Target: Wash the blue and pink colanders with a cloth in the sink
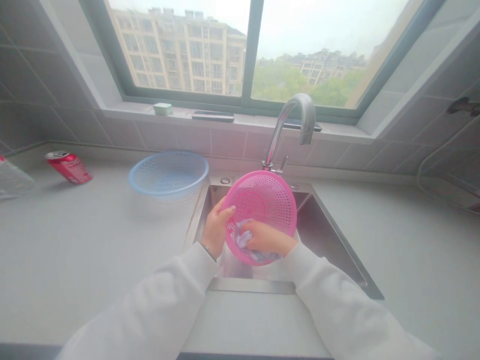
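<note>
Over the steel sink (330, 235) I hold a pink perforated colander (264, 205) tilted toward me. My left hand (215, 227) grips its left rim, thumb on the inside. Inside the bowl, my right hand (264, 237) is closed on a pale bluish-white cloth (243, 239) pressed against the lower inner wall. Both arms wear white sleeves.
A blue colander (168, 174) stands on the grey counter left of the sink. A red can (69, 166) lies on its side at the far left, near a clear bag (13, 180). The chrome tap (296, 117) arches behind the pink colander. A soap bar (163, 108) rests on the sill.
</note>
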Motion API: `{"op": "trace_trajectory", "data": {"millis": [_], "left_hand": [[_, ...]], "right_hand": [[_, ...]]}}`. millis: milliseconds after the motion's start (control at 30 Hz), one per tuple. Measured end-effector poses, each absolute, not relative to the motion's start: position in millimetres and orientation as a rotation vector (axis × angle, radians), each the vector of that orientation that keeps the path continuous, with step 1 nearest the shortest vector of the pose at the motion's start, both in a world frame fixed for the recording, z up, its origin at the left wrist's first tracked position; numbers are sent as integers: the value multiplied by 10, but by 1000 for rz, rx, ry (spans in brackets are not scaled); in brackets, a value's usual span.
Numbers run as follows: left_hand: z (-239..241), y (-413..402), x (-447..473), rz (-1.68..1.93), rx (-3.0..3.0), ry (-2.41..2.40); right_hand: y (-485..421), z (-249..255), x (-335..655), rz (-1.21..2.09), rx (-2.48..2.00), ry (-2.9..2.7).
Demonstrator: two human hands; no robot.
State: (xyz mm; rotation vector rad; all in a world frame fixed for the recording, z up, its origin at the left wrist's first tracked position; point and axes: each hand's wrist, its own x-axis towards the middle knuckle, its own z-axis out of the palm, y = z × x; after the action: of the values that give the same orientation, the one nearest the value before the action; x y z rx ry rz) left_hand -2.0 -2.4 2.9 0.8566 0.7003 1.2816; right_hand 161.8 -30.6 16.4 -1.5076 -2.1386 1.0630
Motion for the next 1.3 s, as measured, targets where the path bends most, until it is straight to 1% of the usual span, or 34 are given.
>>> {"op": "trace_trajectory", "data": {"millis": [67, 133, 233, 333, 400, 500, 567, 667, 767, 833, 967, 1100, 1300], "left_hand": [[30, -18, -20, 1262, 899, 716], [16, -26, 14, 1240, 952, 746], [-11, -62, 89, 1195, 1012, 771], [-10, -101, 137, 1162, 1037, 711], [8, -113, 135, 1191, 1032, 659], [41, -96, 77, 1251, 934, 671], [55, -67, 19, 1265, 877, 698], [51, -28, -42, 1222, 894, 751], [2, -30, -39, 1151, 955, 826], [-52, -51, -13, 1110, 1012, 789], [-153, -81, 19, 1103, 1203, 664], [-183, -50, -28, 1089, 1393, 666], [-182, -27, 3, 1003, 1377, 622]], "right_hand": [[-311, 131, 1636, 1000, -1596, -2156], [-305, 71, 1628, 1052, -1539, -1994], [-266, -7, 1574, 1217, -1264, -1511], [-216, -13, 1539, 1160, -1038, -1089], [-208, 22, 1544, 1117, -1061, -1136], [-243, 91, 1573, 1125, -1257, -1670], [-273, 112, 1595, 1059, -1419, -2036], [-290, 77, 1627, 906, -1619, -2281], [-280, 8, 1640, 992, -1520, -2151], [-277, -19, 1635, 1102, -1422, -1934], [-282, -5, 1636, 1213, -1353, -1500], [-255, 32, 1717, 1299, -1060, -1154], [-190, 59, 1820, 1249, -1020, -1144]]}}
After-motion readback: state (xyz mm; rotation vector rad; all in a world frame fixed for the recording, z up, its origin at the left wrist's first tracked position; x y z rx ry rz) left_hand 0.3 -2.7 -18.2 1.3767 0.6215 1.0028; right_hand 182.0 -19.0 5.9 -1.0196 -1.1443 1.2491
